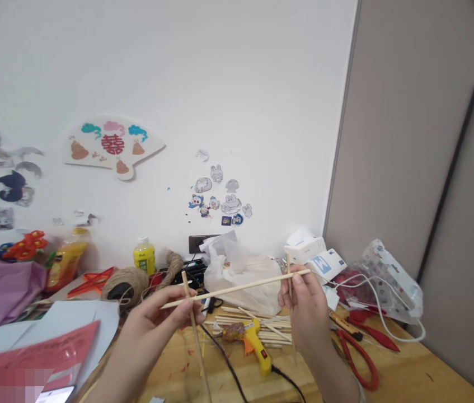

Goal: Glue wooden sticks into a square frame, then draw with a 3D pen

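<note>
Closest to my lens, the left hand (156,322) pinches a pale crosswise stick (237,289) near its tapered end, right where it crosses a left upright stick (196,336); opposite, the right hand (310,313) grips the other end together with a right upright stick (288,263). So all three are up above the wooden table (413,366), and I'd call this lining up the crossings. Whether either joint is bonded, I can't tell from my distant seat. Next move, I judge: hold both crossings steady and square, with the glue gun (256,338) lying below, beside loose sticks (276,337).
</note>
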Tool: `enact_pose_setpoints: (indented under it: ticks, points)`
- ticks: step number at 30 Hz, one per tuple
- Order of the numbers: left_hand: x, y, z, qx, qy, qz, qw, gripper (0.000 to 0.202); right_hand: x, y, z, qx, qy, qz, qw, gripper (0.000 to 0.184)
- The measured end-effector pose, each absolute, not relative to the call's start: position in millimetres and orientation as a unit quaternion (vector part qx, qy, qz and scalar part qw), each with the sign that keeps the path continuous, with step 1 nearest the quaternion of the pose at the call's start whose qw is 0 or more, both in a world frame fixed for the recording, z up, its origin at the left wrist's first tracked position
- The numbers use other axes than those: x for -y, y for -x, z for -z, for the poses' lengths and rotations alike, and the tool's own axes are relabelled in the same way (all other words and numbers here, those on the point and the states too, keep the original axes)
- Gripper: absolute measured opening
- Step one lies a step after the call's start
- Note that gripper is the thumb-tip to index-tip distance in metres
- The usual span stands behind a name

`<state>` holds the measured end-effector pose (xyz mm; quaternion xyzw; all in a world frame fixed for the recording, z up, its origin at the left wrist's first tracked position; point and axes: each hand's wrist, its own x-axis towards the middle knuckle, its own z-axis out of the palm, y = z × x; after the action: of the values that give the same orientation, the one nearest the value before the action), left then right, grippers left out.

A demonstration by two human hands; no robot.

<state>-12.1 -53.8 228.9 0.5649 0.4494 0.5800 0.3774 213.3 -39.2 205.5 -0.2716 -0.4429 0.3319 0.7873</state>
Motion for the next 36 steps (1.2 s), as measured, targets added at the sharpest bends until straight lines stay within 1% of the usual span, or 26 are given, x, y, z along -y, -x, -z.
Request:
enact_pose_setpoints:
  ticks: [4,11,16,20,30,31,32,33,34,36]
  points:
    - [50,15,-229,-0.450,-0.550,-0.583,0.393,0.048,38,-213,-205,0.451,0.268,-0.347,0.777,0.015]
    - [49,20,-230,-0.422,-0.597,-0.572,0.373,0.037,40,-210,-205,0.440,0.270,-0.363,0.776,0.016]
    - [53,20,-233,-0.400,-0.632,-0.563,0.353,0.035,43,-208,-206,0.429,0.271,-0.370,0.778,0.018]
    - [52,20,-233,-0.409,-0.627,-0.563,0.351,0.036,44,-205,-207,0.410,0.271,-0.377,0.785,0.019]
    - [43,11,-225,-0.455,-0.592,-0.554,0.370,0.043,44,-196,-205,0.398,0.302,-0.343,0.795,0.024]
    - [41,12,-224,-0.457,-0.598,-0.558,0.349,0.044,43,-196,-204,0.398,0.302,-0.341,0.796,0.023]
    - [40,13,-222,-0.463,-0.604,-0.571,0.306,0.044,42,-196,-203,0.397,0.303,-0.340,0.797,0.022]
    - [39,15,-220,-0.473,-0.609,-0.592,0.236,0.044,42,-195,-202,0.396,0.305,-0.341,0.797,0.022]
    - [39,17,-217,-0.478,-0.612,-0.614,0.142,0.041,41,-195,-201,0.395,0.307,-0.342,0.796,0.022]
    - [42,18,-209,-0.462,-0.618,-0.631,-0.083,0.027,41,-193,-198,0.395,0.309,-0.345,0.794,0.023]
